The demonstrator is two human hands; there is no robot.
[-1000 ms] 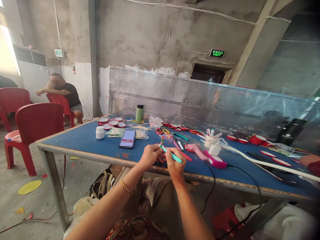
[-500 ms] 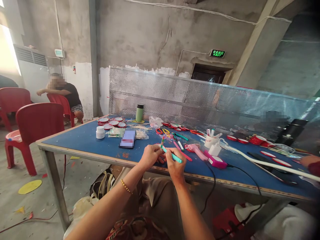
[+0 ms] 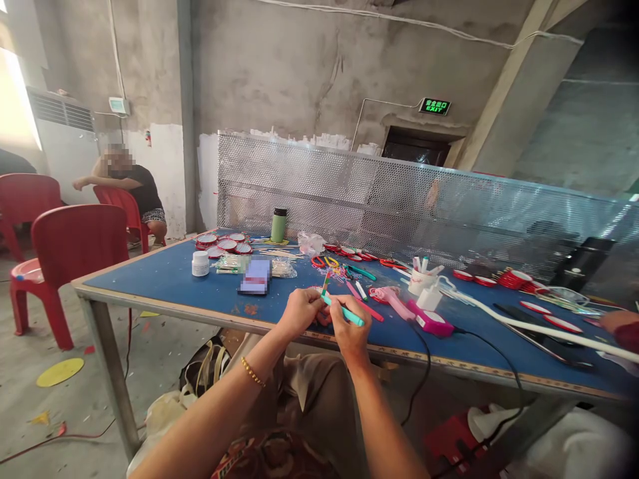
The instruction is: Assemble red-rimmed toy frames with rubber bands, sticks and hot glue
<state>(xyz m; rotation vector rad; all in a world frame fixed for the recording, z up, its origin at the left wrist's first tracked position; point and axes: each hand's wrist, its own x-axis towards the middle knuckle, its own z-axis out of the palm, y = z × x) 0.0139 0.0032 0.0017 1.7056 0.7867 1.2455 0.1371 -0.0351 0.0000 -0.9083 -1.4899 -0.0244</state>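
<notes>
My left hand (image 3: pixel 299 309) is closed around a thin stick with green and red stripes (image 3: pixel 325 284), held upright over the front edge of the blue table (image 3: pixel 164 279). My right hand (image 3: pixel 351 327) grips a teal marker (image 3: pixel 344 311) whose tip meets the stick near my left fingers. A gold bracelet sits on my left wrist. Both hands hover just above the tabletop.
A pink glue gun (image 3: pixel 417 311) with a black cord lies right of my hands. A phone (image 3: pixel 255 276), a white jar (image 3: pixel 200 263), a green bottle (image 3: pixel 278 225), red-rimmed discs (image 3: pixel 222 244), scissors and a perforated metal screen (image 3: pixel 399 199) lie behind. Red chairs (image 3: pixel 74 246) and a seated person (image 3: pixel 130 183) are at left.
</notes>
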